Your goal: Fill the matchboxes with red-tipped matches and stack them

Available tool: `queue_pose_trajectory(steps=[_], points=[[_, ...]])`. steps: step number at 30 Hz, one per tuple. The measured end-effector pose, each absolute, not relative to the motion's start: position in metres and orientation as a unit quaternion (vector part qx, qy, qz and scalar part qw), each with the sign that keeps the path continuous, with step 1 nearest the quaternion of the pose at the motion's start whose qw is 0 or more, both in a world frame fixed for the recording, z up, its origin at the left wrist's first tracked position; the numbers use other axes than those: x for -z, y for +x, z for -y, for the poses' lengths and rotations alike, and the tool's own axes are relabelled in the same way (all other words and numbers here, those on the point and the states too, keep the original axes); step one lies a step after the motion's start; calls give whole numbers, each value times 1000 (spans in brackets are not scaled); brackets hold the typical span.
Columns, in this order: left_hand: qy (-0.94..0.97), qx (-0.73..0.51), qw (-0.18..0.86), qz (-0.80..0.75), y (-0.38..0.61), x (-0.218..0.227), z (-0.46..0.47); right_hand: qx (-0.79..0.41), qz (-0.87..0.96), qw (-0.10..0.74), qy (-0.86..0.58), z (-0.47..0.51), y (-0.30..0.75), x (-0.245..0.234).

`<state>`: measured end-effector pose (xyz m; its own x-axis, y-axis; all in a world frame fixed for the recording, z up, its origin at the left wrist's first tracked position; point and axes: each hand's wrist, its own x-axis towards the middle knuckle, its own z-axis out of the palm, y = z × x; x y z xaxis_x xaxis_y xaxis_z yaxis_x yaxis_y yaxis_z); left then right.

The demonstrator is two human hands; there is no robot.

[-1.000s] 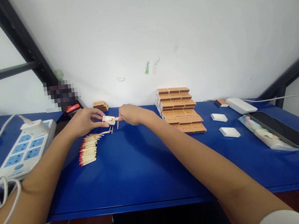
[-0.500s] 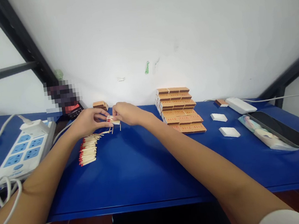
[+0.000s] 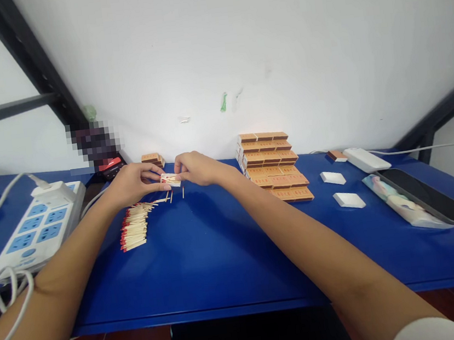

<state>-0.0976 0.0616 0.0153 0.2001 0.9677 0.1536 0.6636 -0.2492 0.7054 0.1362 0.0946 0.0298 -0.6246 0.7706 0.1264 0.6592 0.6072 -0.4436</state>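
Note:
My left hand (image 3: 132, 181) and my right hand (image 3: 195, 168) meet at the far middle of the blue table (image 3: 220, 248). Both pinch a small white matchbox tray (image 3: 170, 180) with red-tipped matches in it, held just above the table. Below my left hand lies a heap of loose red-tipped matches (image 3: 134, 230). A few single matches (image 3: 171, 196) lie under the tray.
A stack of orange matchboxes (image 3: 273, 166) stands right of my hands, a smaller stack (image 3: 152, 159) behind them. Two white trays (image 3: 340, 189) lie further right, then a phone (image 3: 422, 194) and charger (image 3: 365, 159). A power strip (image 3: 35, 226) with cable sits at left.
The tray has risen slightly and shifted right between my hands. My right hand moved in from the tray's end to grip it more closely.

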Motion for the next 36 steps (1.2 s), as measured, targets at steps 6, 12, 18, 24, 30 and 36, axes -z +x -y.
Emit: queue_pose_trajectory(steps=[6, 12, 18, 24, 30, 36], points=[[735, -302, 257, -550, -98, -14, -62, -206, 875, 187, -397, -98, 134, -26], [727, -312, 257, -555, -98, -16, -62, -212, 876, 238, -362, -102, 135, -22], [720, -318, 251, -564, -97, -20, -58, -265, 846, 248, -390, -111, 148, -27], [716, -321, 256, -564, -96, -19, -59, -317, 840, 205, -389, -108, 150, -32], [725, -314, 258, -556, -97, -19, -59, -277, 856, 210, -383, -104, 142, -29], [724, -310, 263, -557, -96, -21, -58, -238, 860, 234, -385, -104, 144, -29]])
